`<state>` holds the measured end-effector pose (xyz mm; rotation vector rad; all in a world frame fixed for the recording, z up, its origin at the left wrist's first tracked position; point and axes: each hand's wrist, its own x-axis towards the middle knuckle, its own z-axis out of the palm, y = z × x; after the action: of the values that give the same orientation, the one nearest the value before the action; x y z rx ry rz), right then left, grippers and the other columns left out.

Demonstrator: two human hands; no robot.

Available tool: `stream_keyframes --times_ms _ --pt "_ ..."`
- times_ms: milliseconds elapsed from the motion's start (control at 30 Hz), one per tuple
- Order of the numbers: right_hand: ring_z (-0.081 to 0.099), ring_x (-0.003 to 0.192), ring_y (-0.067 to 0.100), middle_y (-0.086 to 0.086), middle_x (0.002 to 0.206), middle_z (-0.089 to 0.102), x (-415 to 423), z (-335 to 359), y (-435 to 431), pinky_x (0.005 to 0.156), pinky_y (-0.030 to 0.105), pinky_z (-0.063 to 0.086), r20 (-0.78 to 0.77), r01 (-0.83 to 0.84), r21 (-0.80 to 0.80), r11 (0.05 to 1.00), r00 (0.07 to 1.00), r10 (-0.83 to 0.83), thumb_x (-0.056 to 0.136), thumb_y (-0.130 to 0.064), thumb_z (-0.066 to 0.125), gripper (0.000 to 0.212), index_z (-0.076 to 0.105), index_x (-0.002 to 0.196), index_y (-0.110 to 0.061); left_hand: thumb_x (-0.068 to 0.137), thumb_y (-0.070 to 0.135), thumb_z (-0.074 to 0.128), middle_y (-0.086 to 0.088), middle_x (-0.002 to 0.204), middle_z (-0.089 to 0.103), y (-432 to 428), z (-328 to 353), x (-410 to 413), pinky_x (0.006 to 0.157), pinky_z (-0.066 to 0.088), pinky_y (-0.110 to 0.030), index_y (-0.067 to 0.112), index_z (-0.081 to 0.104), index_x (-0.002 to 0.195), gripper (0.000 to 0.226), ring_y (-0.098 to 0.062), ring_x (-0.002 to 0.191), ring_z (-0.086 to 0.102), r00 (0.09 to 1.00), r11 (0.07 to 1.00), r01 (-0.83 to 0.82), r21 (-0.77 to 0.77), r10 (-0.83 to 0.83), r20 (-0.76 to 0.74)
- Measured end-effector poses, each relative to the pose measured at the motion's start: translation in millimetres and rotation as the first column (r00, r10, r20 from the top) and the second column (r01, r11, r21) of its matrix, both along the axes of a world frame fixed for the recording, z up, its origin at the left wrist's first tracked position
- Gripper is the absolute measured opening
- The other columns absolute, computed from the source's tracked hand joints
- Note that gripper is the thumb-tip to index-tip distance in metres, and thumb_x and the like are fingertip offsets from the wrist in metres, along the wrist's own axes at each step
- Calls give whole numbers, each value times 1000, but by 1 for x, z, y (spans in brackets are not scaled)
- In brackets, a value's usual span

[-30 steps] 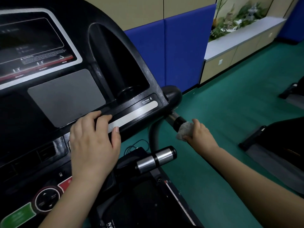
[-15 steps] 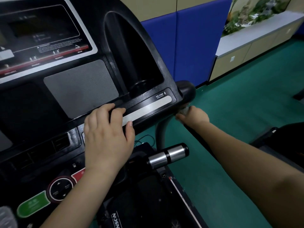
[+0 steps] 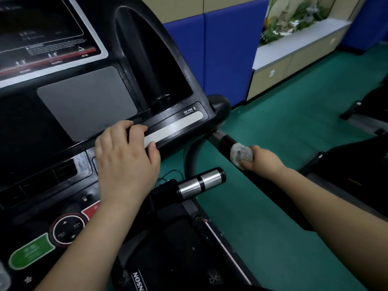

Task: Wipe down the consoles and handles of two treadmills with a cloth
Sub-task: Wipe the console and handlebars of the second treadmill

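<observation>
Right hand (image 3: 265, 162) is curled round the black side handrail (image 3: 225, 141), with the wadded whitish cloth (image 3: 241, 154) clamped between fingers and rail; thumb underneath, cloth bulging out on the console side of the fist. The cloth sits on the upper stretch of the rail, a bit below the silver collar where it joins the console's (image 3: 84, 101) right corner. Rail's long axis runs from that corner down and back toward the person, upper left to lower right in the head view; the near end is hidden under the right forearm. The cloth is a lump with no clear axis of its own. Left hand (image 3: 126, 156) lies flat with fingers spread, resting on the console's lower ledge, fingertips over the end of the silver speed-key strip (image 3: 178, 127). Risks, my read: the wad is small, so a straight slide likely misses the rail's underside unless the wrist rotates. A loose grip could let the cloth bunch up or drop to the green floor (image 3: 294, 122). Leaning on the left hand could trigger a speed key; the display looks dark, but can't tell if it's powered. Short chrome pulse grip (image 3: 201, 182) sits between the arms, nothing touching it.
</observation>
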<state>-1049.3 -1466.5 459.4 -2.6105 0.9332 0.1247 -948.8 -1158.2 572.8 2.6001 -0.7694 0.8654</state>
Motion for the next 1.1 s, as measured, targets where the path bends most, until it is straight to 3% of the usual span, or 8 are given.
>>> stream_keyframes --times_ms 300,433,600,700,767,967,1100 --pt "64 95 32 12 106 67 -126 -4 15 73 36 47 21 60 -169 984 998 -57 79 -44 68 54 51 120 -14 82 21 53 -18 116 50 2 0 2 101 33 -54 10 55 112 33 -40 112 44 999 999 44 13 -45 10" --pt "64 96 32 11 107 66 -174 -7 19 72 36 48 53 119 -163 979 992 -112 74 -42 73 54 53 117 -18 78 18 54 -16 119 49 -9 4 -20 105 30 -53 10 59 104 27 -38 114 41 991 993 113 -47 -116 -62" --pt "61 103 30 9 114 63 -211 -14 25 78 36 48 99 162 -159 974 984 -148 71 -37 77 60 52 122 -20 80 25 63 -10 113 54 -35 -31 -66 88 40 -47 12 60 110 32 -34 105 47 927 938 332 100 -304 -221" --pt "59 103 32 11 112 61 -210 -14 26 79 37 47 71 168 -161 973 985 -159 72 -36 77 57 52 119 -15 82 30 63 -11 110 56 -35 -59 -76 89 41 -48 10 56 118 42 -33 103 50 920 922 327 206 -260 -294" --pt "59 99 33 14 108 61 -199 -12 24 77 38 48 11 150 -194 969 988 -151 73 -38 75 52 50 111 -11 84 28 63 -12 106 59 -32 -69 -77 89 41 -47 9 54 122 44 -33 100 52 932 917 315 246 -249 -263" --pt "58 91 35 17 102 59 -138 -8 24 65 33 34 -12 90 -216 972 995 -95 83 -37 61 36 42 93 -8 85 22 61 -11 106 59 -36 -76 -80 91 38 -46 9 56 122 40 -32 98 52 950 943 265 202 -220 -221" --pt "57 92 34 16 104 59 -95 -11 20 66 31 36 5 68 -179 982 998 -68 85 -33 60 35 47 102 -6 81 20 65 -10 105 60 -42 -76 -83 91 35 -45 9 59 118 39 -32 97 52 956 967 211 141 -174 -236"
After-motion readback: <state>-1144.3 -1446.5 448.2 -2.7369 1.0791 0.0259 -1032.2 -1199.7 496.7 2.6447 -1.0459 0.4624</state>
